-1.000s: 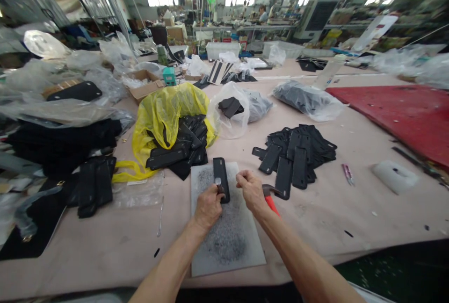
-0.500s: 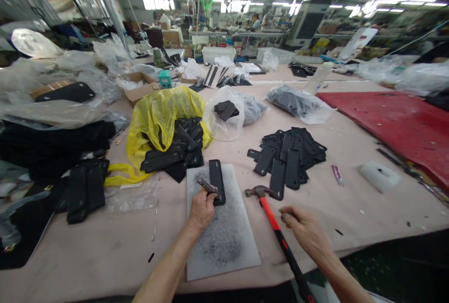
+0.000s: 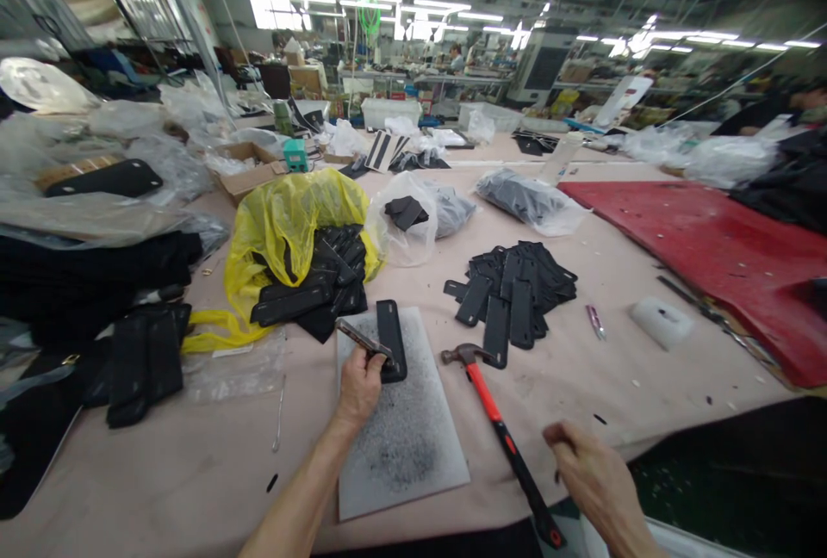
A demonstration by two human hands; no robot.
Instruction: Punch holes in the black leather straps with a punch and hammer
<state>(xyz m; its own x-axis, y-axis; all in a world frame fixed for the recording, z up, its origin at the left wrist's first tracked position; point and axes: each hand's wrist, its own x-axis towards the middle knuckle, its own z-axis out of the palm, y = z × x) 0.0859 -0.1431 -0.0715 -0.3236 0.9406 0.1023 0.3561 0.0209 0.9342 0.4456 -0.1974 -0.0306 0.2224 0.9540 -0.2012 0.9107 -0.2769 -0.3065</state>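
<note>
My left hand [image 3: 360, 386] is closed around a metal punch [image 3: 362, 339], which tilts up and to the left. Under it, a black strap piece [image 3: 391, 343] with slotted ends lies on a speckled white board [image 3: 445, 455]. Right of the board rests a claw hammer [image 3: 500, 429] with a red and black handle. My right hand [image 3: 585, 463] hovers apart from the hammer, near the table's front edge. Its fingers are curled; a small dark bit shows beneath them, too unclear to name.
A pile of black pieces [image 3: 517, 282] lies behind the hammer. A yellow bag [image 3: 277, 205] with more pieces stands at back left. Farther right are a pink-handled cutter [image 3: 594, 323], a white roll [image 3: 660, 322] and a red sheet [image 3: 698, 231]. A thin metal rod [image 3: 279, 416] lies left of the board.
My right hand has moved down and to the right, away from the hammer handle. The punch in my left hand has tipped further left. The view has shifted slightly.
</note>
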